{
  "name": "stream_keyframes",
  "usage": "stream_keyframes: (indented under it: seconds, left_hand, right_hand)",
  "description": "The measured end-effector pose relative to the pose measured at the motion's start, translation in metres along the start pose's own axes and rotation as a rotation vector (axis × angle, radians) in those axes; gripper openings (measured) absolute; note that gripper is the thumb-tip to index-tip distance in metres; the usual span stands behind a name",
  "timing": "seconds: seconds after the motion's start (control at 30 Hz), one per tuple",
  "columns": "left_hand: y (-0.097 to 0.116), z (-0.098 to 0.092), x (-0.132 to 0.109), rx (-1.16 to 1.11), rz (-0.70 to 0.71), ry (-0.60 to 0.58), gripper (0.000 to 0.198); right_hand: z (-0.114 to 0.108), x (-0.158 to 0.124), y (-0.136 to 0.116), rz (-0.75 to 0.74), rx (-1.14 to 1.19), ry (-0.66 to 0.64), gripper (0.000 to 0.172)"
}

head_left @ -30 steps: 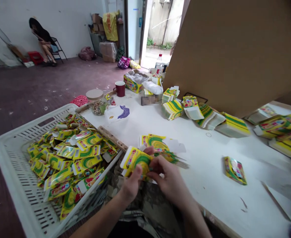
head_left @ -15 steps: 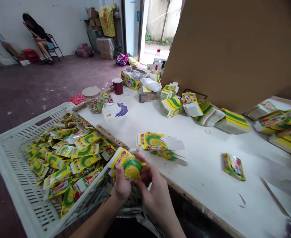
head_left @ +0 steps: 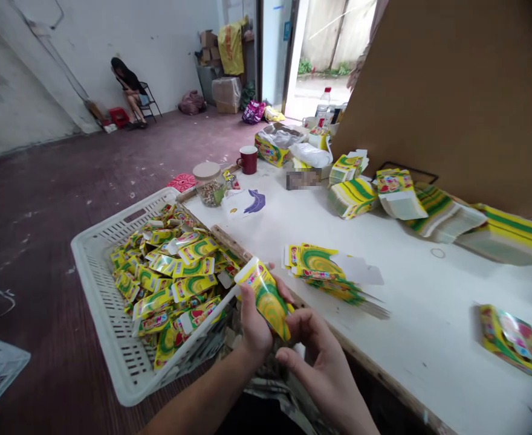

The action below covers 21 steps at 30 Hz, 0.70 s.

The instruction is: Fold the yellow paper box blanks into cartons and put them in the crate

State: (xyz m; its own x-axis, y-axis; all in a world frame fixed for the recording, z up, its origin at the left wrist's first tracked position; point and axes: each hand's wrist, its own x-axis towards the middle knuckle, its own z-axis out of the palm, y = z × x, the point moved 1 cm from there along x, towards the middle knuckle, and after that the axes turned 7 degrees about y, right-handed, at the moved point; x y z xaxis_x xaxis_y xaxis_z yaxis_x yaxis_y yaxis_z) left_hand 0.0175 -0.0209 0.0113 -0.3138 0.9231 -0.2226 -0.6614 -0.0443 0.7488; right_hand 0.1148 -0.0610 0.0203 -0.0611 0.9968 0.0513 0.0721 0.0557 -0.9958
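Note:
My left hand point(head_left: 257, 320) is closed around a small yellow-and-green crayon box point(head_left: 266, 296), thumb on its near side and fingers behind. The box is tilted, its white-edged end up and left, and looks slightly bulged. At its lower right end is my right hand point(head_left: 320, 356), thumb and forefinger apart; its forefinger is at or very near the box's edge. To the left, a white plastic basket point(head_left: 107, 344) holds a heap of similar boxes point(head_left: 193, 287). Flattened boxes point(head_left: 324, 266) lie in a fanned stack on the table beyond my hands.
On the white table point(head_left: 411, 320) are a single box point(head_left: 513, 338), bundled flat cartons point(head_left: 456, 220), a red mug point(head_left: 248, 160) and a lidded jar point(head_left: 209, 187). A large brown board point(head_left: 456, 96) stands behind. A person point(head_left: 130, 90) sits by the far wall.
The view has swung left, so everything appears further right. My right thumb and forefinger have parted from the box's lower end, while my left hand keeps holding it, now more steeply tilted.

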Motion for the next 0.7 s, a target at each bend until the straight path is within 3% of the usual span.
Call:
stream_keyframes:
  seconds: [0.1,0.2,0.27,0.37,0.43,0.5,0.6,0.7]
  left_hand:
    - [-0.002,-0.007,-0.001,0.123,0.039,-0.008,0.074]
    - [0.000,-0.013,-0.002,0.220,0.044,-0.149,0.081]
    - [0.000,-0.016,-0.001,0.242,0.051,-0.182,0.070]
    - [-0.001,-0.020,0.004,0.267,0.030,-0.130,0.036]
    - [0.004,-0.022,0.008,0.286,-0.005,-0.155,0.030]
    - [0.020,-0.022,0.013,0.303,-0.017,-0.265,0.039]
    - [0.055,-0.019,0.014,0.396,0.056,-0.523,0.077]
    - [0.075,-0.013,0.005,0.811,0.085,-0.775,0.098]
  right_hand:
    - [0.000,0.008,0.007,0.032,0.019,0.036,0.032]
    - [-0.005,0.013,0.014,0.083,0.053,0.125,0.025]
    - [-0.010,0.013,0.014,0.071,0.024,0.165,0.022]
    - [-0.024,0.010,0.009,-0.017,-0.147,0.174,0.016]
    - [-0.038,0.008,0.004,-0.101,-0.286,0.170,0.016]
    - [-0.053,0.007,-0.003,-0.208,-0.400,0.127,0.011]
    - [-0.069,0.006,-0.014,-0.414,-0.532,-0.049,0.017]
    - [-0.068,0.001,-0.020,-0.616,-0.657,-0.186,0.030]
